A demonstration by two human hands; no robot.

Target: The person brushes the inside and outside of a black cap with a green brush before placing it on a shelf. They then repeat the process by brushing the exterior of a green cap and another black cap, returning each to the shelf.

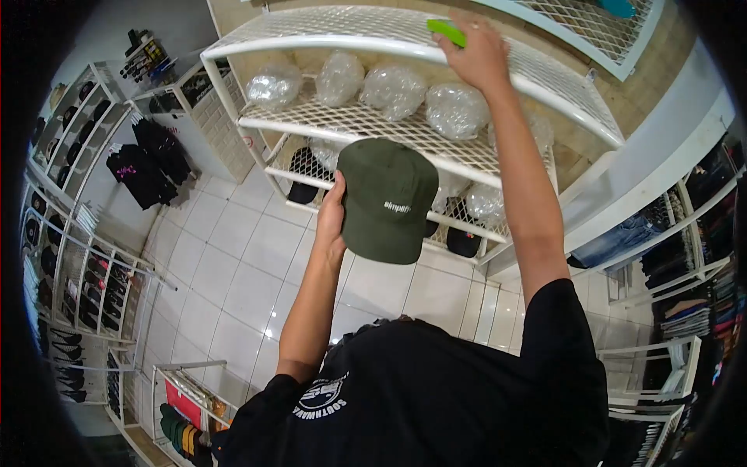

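Note:
An olive-green cap (385,187) with small white lettering is held up at chest height by my left hand (333,212), which is closed on its left edge; the fingers behind the cap are hidden. My right hand (476,54) reaches out over the mesh top of the white rack (327,29), its fingers closed on a small bright green object (446,33). What kind of object it is does not show.
Clear plastic-wrapped, rounded bundles (393,89) line the rack's upper shelf. Dark caps (305,167) sit lower down. Black shirts (144,171) hang at the left, cap racks (78,128) beyond. Folded jeans (618,237) lie on a right-hand shelf. White tiles (226,257) cover the floor.

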